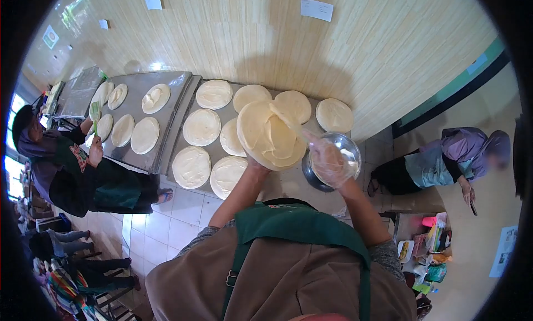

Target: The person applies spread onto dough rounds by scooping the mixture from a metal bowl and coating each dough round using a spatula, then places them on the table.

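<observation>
My left hand [259,168] supports a round, flat cake-like disc [258,135] from below, its fingers mostly hidden under it. Pale cream lies in uneven swirls over the tilted top. In a clear plastic glove, my right hand [331,161] is closed around the handle of a pale spatula [290,120], whose blade reaches onto the cream. Just beneath the right hand stands a shiny metal bowl [352,149], its contents largely covered by the hand. Several similar cream-topped discs, such as the near-left one [191,167], lie on the table around the held one.
At the left, a co-worker [72,160] holds a green spatula beside another table [130,152] with more discs. A second person [438,160] stands at the right with a phone-like object. A low table [408,224] with assorted items is behind right. A panelled wall [222,38] borders the tables.
</observation>
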`<state>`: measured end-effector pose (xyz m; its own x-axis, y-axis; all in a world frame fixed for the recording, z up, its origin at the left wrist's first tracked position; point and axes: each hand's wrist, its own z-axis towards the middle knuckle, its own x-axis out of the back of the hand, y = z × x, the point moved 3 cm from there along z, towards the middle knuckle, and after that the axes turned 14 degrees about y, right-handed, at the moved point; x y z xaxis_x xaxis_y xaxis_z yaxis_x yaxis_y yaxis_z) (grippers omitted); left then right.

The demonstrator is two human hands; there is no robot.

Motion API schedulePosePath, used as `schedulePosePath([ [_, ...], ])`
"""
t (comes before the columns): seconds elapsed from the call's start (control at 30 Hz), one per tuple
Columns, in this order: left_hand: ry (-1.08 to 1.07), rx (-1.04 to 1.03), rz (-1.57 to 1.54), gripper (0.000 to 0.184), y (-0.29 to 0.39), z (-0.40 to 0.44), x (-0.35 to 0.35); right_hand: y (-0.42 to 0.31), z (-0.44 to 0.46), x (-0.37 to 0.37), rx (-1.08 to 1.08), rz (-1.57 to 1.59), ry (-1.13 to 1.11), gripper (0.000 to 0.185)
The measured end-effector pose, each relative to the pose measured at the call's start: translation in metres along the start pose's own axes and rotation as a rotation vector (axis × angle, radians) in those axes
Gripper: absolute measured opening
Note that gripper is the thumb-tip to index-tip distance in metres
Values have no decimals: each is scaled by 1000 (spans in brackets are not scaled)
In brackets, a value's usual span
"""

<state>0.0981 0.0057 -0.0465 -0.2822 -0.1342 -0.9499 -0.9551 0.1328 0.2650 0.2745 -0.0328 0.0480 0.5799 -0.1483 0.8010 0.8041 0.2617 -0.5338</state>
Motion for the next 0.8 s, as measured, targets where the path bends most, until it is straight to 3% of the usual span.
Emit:
schedulePosePath([
  [0.1, 28, 84, -110, 65, -4, 12, 11, -32, -15, 7, -50, -76, -217, 40],
  [0.17, -97, 143, -112, 66, 5, 9, 0, -34, -15, 11, 92, 320, -134, 38],
  [0.23, -152, 224, -135, 68, 9, 6, -11, -27, -12, 14, 143, 459, -85, 37],
  [0.4, -169, 336, -167, 67, 9, 5, -15, -25, 15, 28, 233, 106, -124, 37],
  [0.5, -70, 173, -5, 65, 21, 10, -7, -46, 2, 72, 604, -262, -66, 40],
  [0.6, -111, 68, 68, 67, 36, 14, 2, -32, -8, 96, 532, -258, -71, 46],
  [0.73, -89, 62, -3, 63, 31, 14, 9, -49, -25, 50, 617, -322, 88, 57],
  [0.8, -63, 108, -83, 64, 21, 10, 16, -62, -20, 20, 549, -281, 244, 56],
])
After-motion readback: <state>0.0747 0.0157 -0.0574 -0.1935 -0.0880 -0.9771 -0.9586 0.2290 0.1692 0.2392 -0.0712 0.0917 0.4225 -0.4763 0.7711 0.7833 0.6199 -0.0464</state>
